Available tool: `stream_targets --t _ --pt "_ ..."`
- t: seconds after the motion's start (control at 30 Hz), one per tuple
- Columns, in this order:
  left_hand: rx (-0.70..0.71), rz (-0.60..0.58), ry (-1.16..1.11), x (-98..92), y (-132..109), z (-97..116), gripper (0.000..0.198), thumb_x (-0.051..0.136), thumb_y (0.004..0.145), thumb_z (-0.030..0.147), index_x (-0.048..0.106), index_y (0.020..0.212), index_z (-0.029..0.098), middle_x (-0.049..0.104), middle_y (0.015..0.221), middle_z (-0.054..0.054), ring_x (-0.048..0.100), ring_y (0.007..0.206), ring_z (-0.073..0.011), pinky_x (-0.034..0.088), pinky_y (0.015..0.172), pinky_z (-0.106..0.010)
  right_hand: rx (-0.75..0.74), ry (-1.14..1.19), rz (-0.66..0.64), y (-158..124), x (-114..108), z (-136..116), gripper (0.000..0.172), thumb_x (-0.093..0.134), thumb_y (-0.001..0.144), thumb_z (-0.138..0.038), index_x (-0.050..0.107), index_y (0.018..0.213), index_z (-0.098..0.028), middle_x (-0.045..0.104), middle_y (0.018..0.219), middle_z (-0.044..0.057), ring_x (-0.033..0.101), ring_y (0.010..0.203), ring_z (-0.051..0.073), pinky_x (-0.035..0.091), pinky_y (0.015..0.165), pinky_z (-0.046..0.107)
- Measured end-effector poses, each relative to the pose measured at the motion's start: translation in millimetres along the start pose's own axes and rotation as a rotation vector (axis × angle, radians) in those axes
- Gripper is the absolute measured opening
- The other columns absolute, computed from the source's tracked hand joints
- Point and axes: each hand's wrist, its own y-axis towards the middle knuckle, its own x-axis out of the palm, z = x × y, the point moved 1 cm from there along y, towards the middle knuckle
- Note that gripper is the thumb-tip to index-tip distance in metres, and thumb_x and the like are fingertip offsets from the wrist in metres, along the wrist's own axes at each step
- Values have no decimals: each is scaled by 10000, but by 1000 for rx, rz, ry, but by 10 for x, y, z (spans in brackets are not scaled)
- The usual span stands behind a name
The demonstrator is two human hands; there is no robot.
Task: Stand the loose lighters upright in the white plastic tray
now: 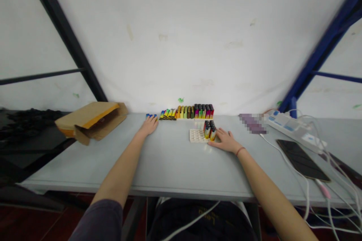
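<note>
My left hand [148, 125] lies palm-down on the grey table [172, 165], its fingertips over a few blue-topped lighters [151, 116]. To its right, several lighters [168, 114] lie in a low row, and several more lighters [195, 112] stand upright in colored rows behind them. My right hand [225, 140] rests flat with its fingers spread, touching the edge of a white dimpled tray [196, 136]. A cluster of upright lighters [209, 130] stands at the tray's back right corner. My right hand holds nothing.
A brown cardboard envelope [92, 122] lies at the table's left end. On the right are a pixelated object [252, 123], a white power strip [294, 130], a dark smartphone [302, 160] and white cables trailing over the front edge. A white wall stands behind.
</note>
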Motion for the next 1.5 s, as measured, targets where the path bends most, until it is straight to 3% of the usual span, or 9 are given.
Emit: stream_targets --t 0.27,0.5,0.63,0.8,0.97,1.07,1.27,1.37,1.5 --pt "195 -36 -110 88 -401 -129 540 349 937 286 573 1390 97 559 1474 -204 435 1441 -329 327 1223 -538 -8 -30 -2 3 -16 -7 644 552 918 -667 554 1428 -274 403 1631 124 256 1540 409 195 1183 731" --pt "413 49 -207 181 -827 488 428 417 972 303 633 1311 154 581 1447 -166 503 1383 -297 388 1199 -499 -32 -11 8 -4 -17 -6 619 551 914 -663 585 1382 -260 407 1628 128 275 1532 407 198 1170 748" --pt "337 42 -131 16 -820 885 308 536 938 328 677 1184 207 643 1356 -136 565 1288 -291 423 1129 -491 -35 3 7 -6 -22 -5 636 544 910 -678 578 1395 -269 383 1644 117 273 1531 408 191 1166 754" --pt "169 -22 2 -197 -630 1121 221 590 931 338 706 1074 214 704 1173 -144 598 1186 -325 464 984 -482 -25 10 0 1 -13 2 670 544 911 -667 531 1452 -272 354 1660 117 248 1541 405 160 1178 750" --pt "176 -90 77 -91 -559 1277 275 492 930 181 723 1070 135 703 1087 -201 656 1016 -299 505 893 -420 -9 10 -4 7 -10 -4 728 552 910 -665 473 1506 -255 340 1664 131 223 1553 396 137 1193 738" --pt "224 -16 32 52 -607 1330 292 444 932 143 719 1028 131 699 1045 -206 643 1030 -306 508 910 -440 -6 7 -6 8 -12 -8 706 554 907 -675 499 1484 -271 342 1664 125 225 1551 404 144 1193 736" --pt "113 142 -466 63 -551 1405 126 522 924 217 626 985 178 668 951 -119 655 984 -261 523 937 -433 -15 22 5 4 -7 -9 661 571 913 -652 541 1441 -255 365 1652 130 236 1545 412 144 1187 746" --pt "-76 92 -965 -70 -430 1575 109 466 965 288 528 994 203 635 896 -47 672 752 -177 561 728 -336 -13 8 6 7 -4 -8 686 569 914 -650 521 1463 -242 364 1652 137 238 1545 411 153 1187 745" --pt "-316 26 -1520 -173 -355 1839 158 455 965 366 474 950 211 563 730 39 498 450 -83 426 474 -213 -17 -12 8 8 -6 -10 701 562 915 -653 514 1470 -229 356 1654 145 248 1542 411 170 1185 741"
